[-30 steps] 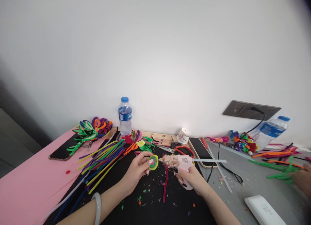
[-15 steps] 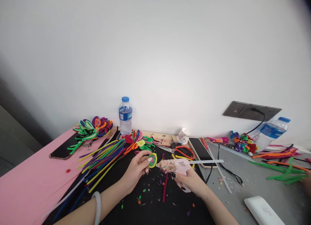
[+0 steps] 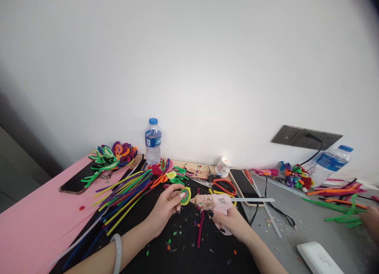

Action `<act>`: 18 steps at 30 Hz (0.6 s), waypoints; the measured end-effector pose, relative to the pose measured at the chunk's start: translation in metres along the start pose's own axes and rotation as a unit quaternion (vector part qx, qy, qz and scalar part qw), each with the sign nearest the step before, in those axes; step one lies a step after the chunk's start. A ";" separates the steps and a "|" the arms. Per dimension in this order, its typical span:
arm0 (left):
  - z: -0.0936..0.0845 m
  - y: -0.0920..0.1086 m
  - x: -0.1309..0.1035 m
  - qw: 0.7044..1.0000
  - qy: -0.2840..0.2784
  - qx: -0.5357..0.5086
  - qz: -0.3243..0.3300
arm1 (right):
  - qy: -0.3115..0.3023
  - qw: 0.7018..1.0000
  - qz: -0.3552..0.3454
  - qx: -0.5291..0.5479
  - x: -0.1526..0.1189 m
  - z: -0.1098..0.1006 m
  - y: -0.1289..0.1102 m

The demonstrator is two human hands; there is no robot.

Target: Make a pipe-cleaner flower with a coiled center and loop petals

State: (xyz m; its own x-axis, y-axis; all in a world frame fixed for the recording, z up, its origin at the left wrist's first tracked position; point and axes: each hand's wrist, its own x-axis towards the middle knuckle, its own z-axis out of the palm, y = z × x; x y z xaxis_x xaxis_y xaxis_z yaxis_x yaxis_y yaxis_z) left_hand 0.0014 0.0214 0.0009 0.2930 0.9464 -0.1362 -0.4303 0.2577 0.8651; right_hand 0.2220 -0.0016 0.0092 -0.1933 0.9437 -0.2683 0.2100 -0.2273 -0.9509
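Wearing a white bangle [image 3: 118, 250], cut off by the bottom edge. Pinching a yellow, green and pink coil [image 3: 186, 196] in the left hand [image 3: 165, 208], over the messy black mat [image 3: 180, 260]. Wrapping the right hand [image 3: 232, 223] tight round a pale pink glue gun [image 3: 209, 202], hiding part of its handle. Pointing the tip right by the coil; can't tell if touching. At the right edge, another person's hand [image 3: 372, 219], blurry and cut off, near fuzzy green sticks [image 3: 343, 218]. Behind, a water bottle [image 3: 153, 141] by a white wall [image 3: 189, 68].
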 end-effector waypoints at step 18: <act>-0.001 0.000 0.001 1.000 -0.009 -0.006 -0.007 | 0.025 1.000 -0.017 0.001 0.000 0.000 -0.004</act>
State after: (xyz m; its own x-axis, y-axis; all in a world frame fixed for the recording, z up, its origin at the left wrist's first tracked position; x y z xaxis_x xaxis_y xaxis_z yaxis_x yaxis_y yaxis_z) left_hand 0.0014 0.0224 0.0001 0.3146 0.9391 -0.1382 -0.4359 0.2723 0.8578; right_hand 0.2208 -0.0007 0.0128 -0.1526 0.9615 -0.2283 0.2018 -0.1959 -0.9596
